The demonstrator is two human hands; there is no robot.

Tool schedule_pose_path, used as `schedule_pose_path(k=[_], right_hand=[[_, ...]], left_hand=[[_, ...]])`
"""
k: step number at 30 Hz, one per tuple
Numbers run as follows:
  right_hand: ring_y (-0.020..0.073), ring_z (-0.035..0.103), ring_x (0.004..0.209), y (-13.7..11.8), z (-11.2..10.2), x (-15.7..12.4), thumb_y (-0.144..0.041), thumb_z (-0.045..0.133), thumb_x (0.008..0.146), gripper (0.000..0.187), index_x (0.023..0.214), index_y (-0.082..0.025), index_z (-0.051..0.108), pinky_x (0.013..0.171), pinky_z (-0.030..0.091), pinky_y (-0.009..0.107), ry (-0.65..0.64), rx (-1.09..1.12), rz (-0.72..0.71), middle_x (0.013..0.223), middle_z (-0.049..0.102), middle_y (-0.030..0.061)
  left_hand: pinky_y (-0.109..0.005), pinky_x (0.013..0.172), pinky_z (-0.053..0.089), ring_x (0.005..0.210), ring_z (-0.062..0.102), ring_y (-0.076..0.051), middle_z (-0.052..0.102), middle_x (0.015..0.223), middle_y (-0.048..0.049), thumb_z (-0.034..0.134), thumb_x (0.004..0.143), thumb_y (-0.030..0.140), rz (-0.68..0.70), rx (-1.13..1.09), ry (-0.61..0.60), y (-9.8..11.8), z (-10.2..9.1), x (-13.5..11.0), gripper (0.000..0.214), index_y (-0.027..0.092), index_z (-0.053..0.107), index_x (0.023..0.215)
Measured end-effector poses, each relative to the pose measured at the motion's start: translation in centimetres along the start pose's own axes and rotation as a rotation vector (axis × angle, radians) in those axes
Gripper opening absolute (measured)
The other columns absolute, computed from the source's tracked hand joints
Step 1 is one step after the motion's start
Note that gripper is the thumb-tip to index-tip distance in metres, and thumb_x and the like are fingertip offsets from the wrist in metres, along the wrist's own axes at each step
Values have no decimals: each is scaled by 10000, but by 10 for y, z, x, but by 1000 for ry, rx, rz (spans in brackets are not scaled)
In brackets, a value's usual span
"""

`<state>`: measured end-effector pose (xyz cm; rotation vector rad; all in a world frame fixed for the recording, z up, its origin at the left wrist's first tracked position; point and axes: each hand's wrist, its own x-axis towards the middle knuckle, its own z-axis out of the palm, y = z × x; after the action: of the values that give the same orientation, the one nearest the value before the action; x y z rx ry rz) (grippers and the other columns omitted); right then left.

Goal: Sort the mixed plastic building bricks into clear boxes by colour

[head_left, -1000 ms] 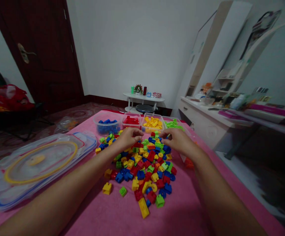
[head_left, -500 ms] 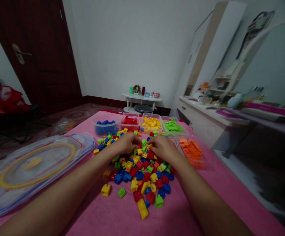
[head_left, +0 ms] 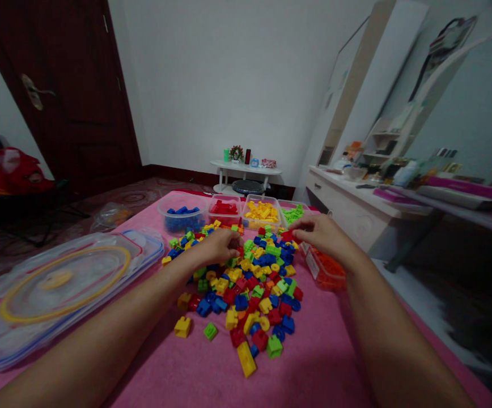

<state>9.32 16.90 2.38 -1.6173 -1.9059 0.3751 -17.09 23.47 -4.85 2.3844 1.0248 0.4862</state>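
A heap of mixed toy building bricks [head_left: 246, 283] in red, yellow, blue and green covers the middle of the pink cloth. My left hand [head_left: 218, 247] rests at the heap's upper left with its fingers curled together; what lies in them is hidden, though red shows by the fingertips. At the heap's far right edge, my right hand [head_left: 319, 231] pinches a red brick [head_left: 287, 236] between thumb and fingers. That hand is raised beside the container of orange bricks [head_left: 329, 272] and partly covers the container of green bricks [head_left: 292, 214].
Along the far edge stand clear containers of blue bricks [head_left: 182, 218], red bricks [head_left: 224, 209] and yellow bricks [head_left: 262, 212]. Stacked clear lids [head_left: 67, 289] lie at the left. A white dresser [head_left: 356, 198] stands to the right of the pink-covered surface [head_left: 305, 374].
My right hand has moved right, away from the heap's middle, carrying a red brick. Blue and green bricks it covered now show. My left hand has stayed nearly in place.
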Motion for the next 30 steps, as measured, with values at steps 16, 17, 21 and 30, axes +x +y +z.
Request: schedule_pose_path(k=[16,17,21,30], right_hand=[[142,570,695,-24,54,1,-161,547,669,255,822,-208,745,625,403,234,63,-175,-147,787,677,24],[139,570,681,-27,54,0,-153,541,668,258,819,-207,744,619,401,231,76,-162,-147,771,680,20],[126,577,619,-42,55,-3,-144,513,697,252,809,-192,734,579,398,218,123,-41,-169,711,692,10],[114,565,602,-56,72,-8,-71,485,675,278,819,-170,701,582,416,214,167,23,-223,710,674,14]], left_hand=[[-227,601,440,676,573,-136,652,791,-39,580,748,264,-80,-389,206,14,-3,2,324,144,642,1042],[-227,591,450,663,572,-129,643,802,-42,562,763,268,-126,-553,199,21,-5,1,315,142,634,1043],[-191,529,459,632,593,-98,618,862,-53,512,827,330,-318,-1211,35,43,-10,-3,271,152,614,1004],[-119,453,396,662,627,-89,637,849,-22,753,698,317,-268,-1347,-220,43,1,-10,319,175,624,953]])
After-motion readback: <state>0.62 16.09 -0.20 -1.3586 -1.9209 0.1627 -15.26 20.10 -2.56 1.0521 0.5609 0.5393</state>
